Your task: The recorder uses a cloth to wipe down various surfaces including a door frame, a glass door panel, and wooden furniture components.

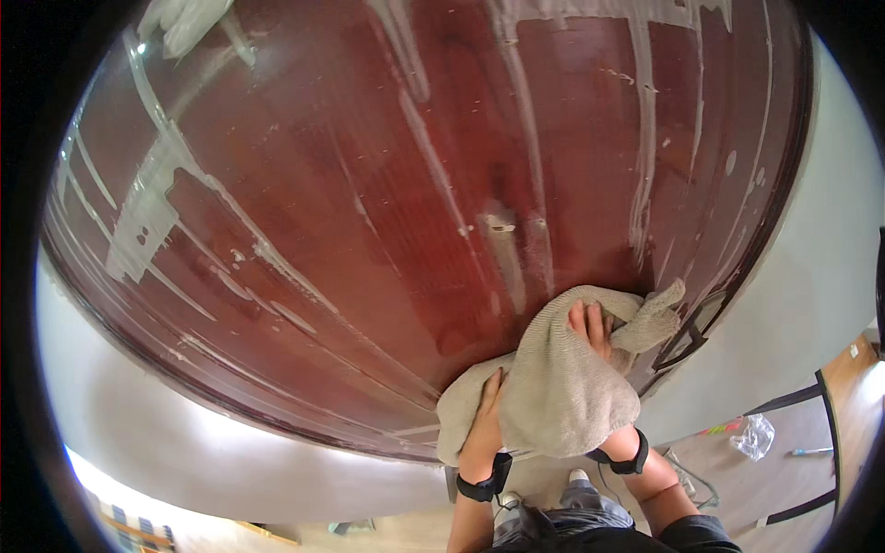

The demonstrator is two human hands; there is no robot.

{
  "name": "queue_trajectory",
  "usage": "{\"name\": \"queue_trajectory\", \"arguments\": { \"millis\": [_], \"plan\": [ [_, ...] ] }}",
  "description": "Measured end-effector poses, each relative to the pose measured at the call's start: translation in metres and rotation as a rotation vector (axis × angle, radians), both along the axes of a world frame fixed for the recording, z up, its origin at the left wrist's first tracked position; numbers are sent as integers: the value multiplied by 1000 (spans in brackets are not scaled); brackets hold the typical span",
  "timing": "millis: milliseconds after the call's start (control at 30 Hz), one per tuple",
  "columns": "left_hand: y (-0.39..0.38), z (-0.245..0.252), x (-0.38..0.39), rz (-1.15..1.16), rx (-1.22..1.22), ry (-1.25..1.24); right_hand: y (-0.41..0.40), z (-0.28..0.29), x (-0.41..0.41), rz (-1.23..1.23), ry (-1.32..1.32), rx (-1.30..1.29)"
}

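A beige ribbed towel (567, 387) is bunched against the lower part of a glossy red-brown panel (442, 297). My left hand (486, 422) lies over the towel's left end, its fingers against the cloth. Further right, the fingers of my right hand (593, 328) press into the towel; a loose fold covers the back of that hand and its wrist side. One twisted end of the cloth sticks out beyond the right fingers. Whitish wet streaks (294, 276) run down the panel, with a broader smeared patch (142, 214) on its left side.
A dark-framed fitting (684, 345) sits at the panel's lower right edge. Pale wall (816, 228) surrounds the panel. On the floor at lower right lie a clear plastic bag (753, 437) and a slim blue-and-white item (812, 452). A whitish mass (187, 24) at upper left is unclear.
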State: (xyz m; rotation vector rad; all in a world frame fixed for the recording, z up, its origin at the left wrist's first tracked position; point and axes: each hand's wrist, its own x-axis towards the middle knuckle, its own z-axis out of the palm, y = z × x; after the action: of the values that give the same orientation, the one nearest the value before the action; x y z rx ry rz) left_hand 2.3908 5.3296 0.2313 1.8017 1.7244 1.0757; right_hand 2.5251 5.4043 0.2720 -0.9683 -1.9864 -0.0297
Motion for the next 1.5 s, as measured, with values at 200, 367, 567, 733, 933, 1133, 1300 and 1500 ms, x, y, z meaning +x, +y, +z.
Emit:
{"name": "queue_trajectory", "arguments": {
  "millis": [200,367,567,733,933,1133,1300,1500],
  "plan": [
    [-22,13,-27,245,27,-90,-25,22,-26,111,-45,32],
    [-41,-7,-66,261,106,114,-39,5,-36,105,-62,-19],
    [-42,-14,-76,184,181,78,-41,-1,-49,-38,-146,24],
    [-41,-16,-78,149,87,96,-32,0,-57,-214,-161,53],
    [-39,-19,-80,164,57,112,-40,32,-46,-142,-51,-82],
    [-42,-33,-79,175,157,98,-43,2,-42,-91,-123,-9],
    [-44,-37,-80,215,24,-2,-39,20,-47,-189,-143,-121],
    [-46,-20,-69,295,-118,-91,-30,29,-40,-48,-47,-52]
  ]
}}
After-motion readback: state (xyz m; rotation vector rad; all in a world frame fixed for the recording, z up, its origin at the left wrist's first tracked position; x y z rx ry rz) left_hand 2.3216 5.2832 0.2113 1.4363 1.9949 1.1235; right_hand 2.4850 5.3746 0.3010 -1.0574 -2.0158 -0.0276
